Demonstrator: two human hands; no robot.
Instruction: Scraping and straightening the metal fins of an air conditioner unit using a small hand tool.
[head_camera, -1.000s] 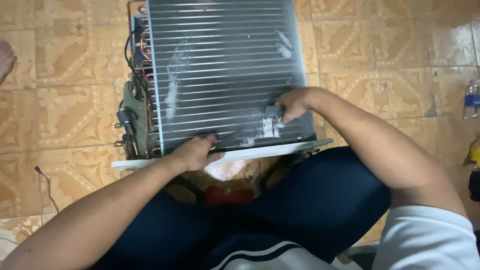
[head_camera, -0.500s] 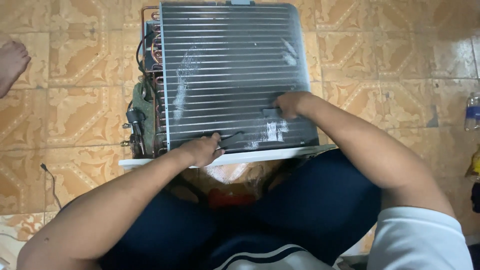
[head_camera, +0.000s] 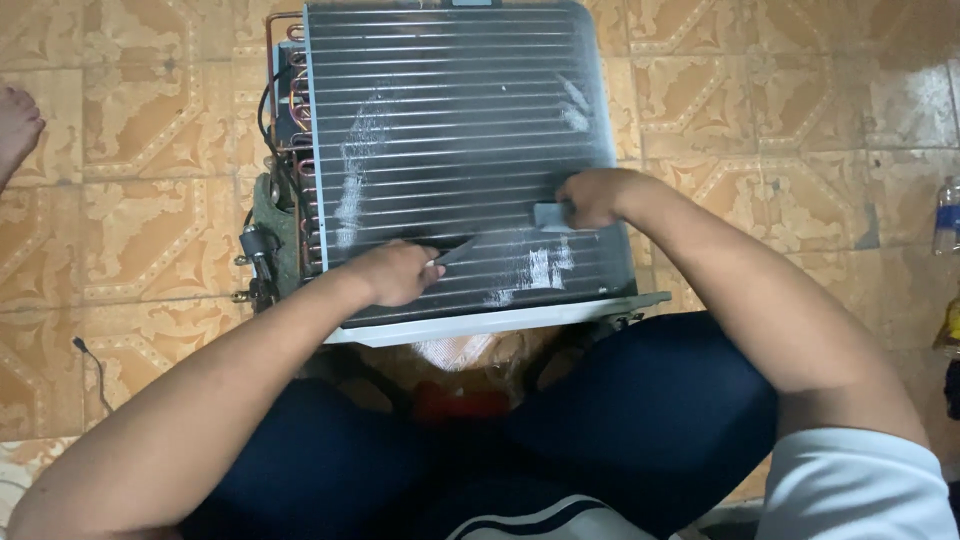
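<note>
Floor: patterned tan and cream tiles (head_camera: 150, 130) with scrolled brown corners, spreading all around.
Bare foot: another person's foot (head_camera: 18, 125) at the far left edge, resting on the tiles.
Cable: a thin dark cord (head_camera: 95, 365) lying on the tiles, low on the left.
Bottle: a clear plastic bottle (head_camera: 947, 215) at the right edge.
Yellow object: something yellow (head_camera: 950, 325) just below the bottle, partly cut off.

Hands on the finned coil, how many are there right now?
2. The left hand rests low on the finned coil, holding a thin dark tool. The right hand is at the right side, on a small grey pad. No others show.
</note>
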